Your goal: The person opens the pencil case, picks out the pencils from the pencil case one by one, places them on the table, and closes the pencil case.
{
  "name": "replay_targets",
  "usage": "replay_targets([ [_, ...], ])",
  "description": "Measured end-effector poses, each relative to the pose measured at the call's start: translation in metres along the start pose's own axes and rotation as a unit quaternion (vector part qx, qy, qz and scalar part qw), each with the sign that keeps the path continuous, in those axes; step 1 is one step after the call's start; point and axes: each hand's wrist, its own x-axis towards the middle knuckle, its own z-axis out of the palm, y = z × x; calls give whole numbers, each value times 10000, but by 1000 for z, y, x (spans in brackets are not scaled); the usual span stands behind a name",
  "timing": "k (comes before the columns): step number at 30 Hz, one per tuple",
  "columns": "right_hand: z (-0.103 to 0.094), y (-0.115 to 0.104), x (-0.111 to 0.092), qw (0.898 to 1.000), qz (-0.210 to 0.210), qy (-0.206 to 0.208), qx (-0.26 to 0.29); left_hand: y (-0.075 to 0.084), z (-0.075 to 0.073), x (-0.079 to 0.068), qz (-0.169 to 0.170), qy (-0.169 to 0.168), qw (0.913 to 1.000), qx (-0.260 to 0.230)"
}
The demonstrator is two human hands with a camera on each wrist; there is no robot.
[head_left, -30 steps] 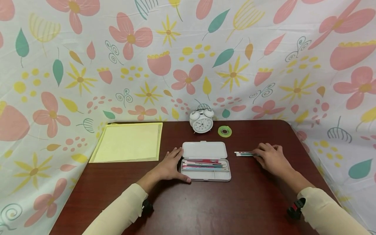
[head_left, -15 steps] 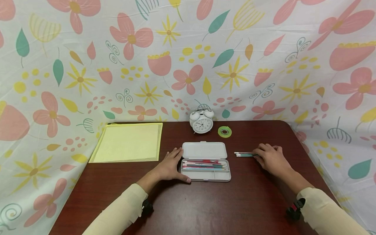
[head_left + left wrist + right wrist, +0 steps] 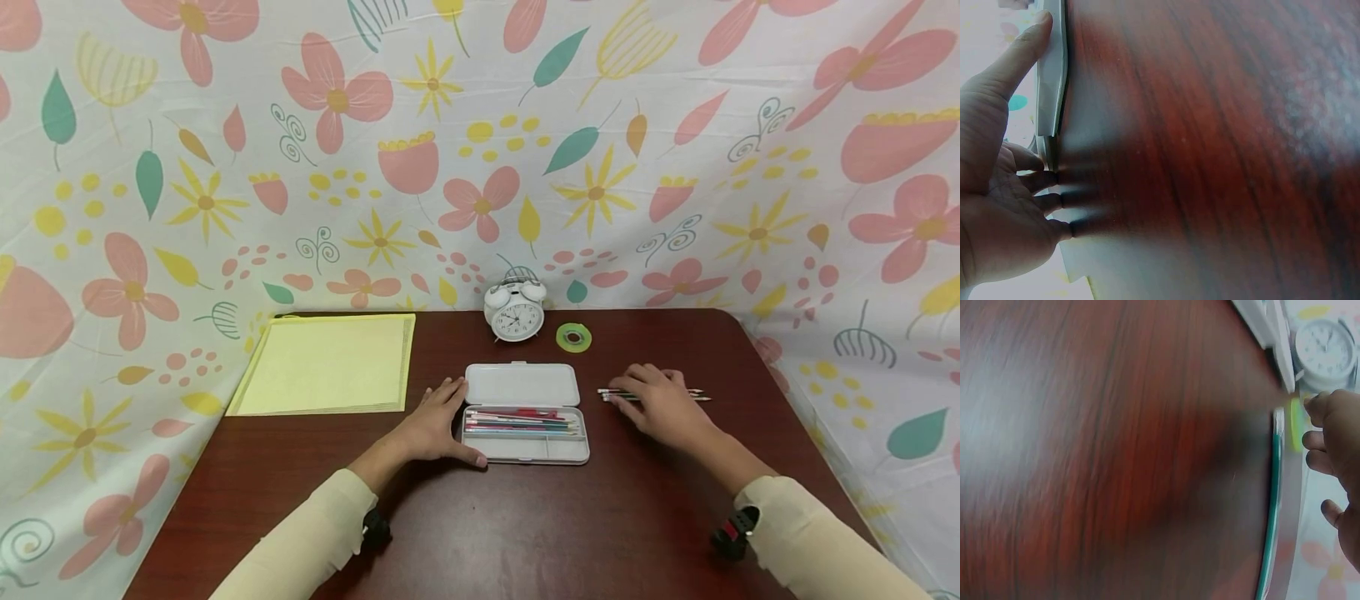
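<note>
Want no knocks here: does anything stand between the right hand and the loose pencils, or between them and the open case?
Nothing visible does. The right hand is over the loose pencils; between them and the open case, only tabletop shows. The tape sits farther back.

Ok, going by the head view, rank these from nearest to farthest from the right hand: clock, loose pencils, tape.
Nearest to the right hand first:
1. Loose pencils: just below the hand, their ends showing on either side of it.
2. Tape: farther back and to the hand's left.
3. Clock: farthest, to the left of the tape.
</note>
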Motion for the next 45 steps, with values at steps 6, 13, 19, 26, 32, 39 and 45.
replay_targets([
  [6,2,-29,15,9992,-340,-121,188,-3,2,1,-41,-19,10000,-22],
  [13,7,-58,24,9947,-973,-64,323,8,-4,-4,-96,-39,9997,228],
  [19,14,-74,29,9891,-1361,-64,550,7,-4,-2,-104,-7,9997,225],
  [26,25,-82,27,9864,-1586,-53,439,7,-4,-2,-85,-13,9997,238],
  [32,31,-83,26,9882,-1511,-135,193,6,-3,-1,-115,-28,9996,264],
  [39,30,-85,29,9890,-1476,-93,-101,3,-1,0,-138,-25,9994,308],
  [45,31,-88,30,9869,-1562,-85,-390,3,-1,0,-143,-15,9995,278],
])
